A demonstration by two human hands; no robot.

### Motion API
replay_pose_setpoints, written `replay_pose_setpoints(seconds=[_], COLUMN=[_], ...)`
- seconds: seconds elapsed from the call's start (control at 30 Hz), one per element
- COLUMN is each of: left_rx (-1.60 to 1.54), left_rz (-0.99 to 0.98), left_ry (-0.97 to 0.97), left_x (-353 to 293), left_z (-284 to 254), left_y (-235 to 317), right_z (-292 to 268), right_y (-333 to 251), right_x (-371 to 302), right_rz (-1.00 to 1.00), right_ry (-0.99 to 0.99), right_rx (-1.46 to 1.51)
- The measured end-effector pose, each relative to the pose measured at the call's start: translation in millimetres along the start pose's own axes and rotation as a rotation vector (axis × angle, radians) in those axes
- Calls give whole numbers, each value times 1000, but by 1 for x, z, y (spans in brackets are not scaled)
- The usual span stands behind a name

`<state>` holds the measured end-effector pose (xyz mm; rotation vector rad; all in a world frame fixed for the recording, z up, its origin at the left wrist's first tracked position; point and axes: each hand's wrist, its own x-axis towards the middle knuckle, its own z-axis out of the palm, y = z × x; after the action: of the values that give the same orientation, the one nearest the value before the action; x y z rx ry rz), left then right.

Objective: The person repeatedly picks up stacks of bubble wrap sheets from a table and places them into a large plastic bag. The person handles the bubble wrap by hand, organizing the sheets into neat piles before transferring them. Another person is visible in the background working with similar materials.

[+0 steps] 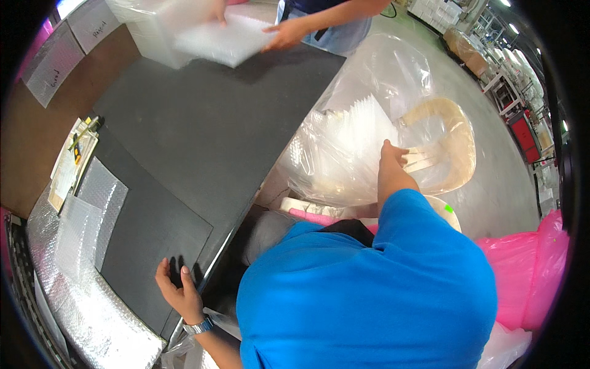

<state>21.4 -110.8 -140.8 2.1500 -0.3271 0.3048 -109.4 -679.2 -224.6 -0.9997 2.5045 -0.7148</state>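
Observation:
My left hand (180, 296), with a metal watch at the wrist, is at the near edge of the dark table mat (203, 135). Its fingers are spread and hold nothing. On the other side, my right hand (394, 161) reaches out to the lower right edge of a stack of white packing sheets (362, 132). Thumb and fingers show apart there, and no sheet is lifted off the stack. The sheets stand in a large clear plastic bag (307, 160). Whether the fingertips touch them is hard to make out.
Across the table a person's hands (286, 34) hold a white translucent sheet (230, 40) beside a plastic-wrapped block (153, 37). Bubble wrap (110, 197) and a clipboard (64, 175) with a yellow cutter (77, 152) line the left edge. A pink bag (522, 270) is at right.

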Motion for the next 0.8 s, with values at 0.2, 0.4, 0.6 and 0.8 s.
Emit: replay_pose_setpoints(seconds=[0.2, 0.4, 0.6, 0.8], left_rx=[-100, -111, -12, -18], left_rz=[-29, -28, -9, -34], left_ry=[48, 63, 71, 94], left_x=[-1, -5, -1, 3], left_z=[0, 0, -3, -1], left_y=[-5, -6, -2, 1], right_z=[-8, -104, -94, -36], right_y=[-58, -62, -18, -12], right_x=[-28, -231, -356, -478], right_rz=[-1136, -1793, -2238, -1859], right_ry=[-174, -949, -1544, -1948], right_rx=[631, 637, 350, 204])
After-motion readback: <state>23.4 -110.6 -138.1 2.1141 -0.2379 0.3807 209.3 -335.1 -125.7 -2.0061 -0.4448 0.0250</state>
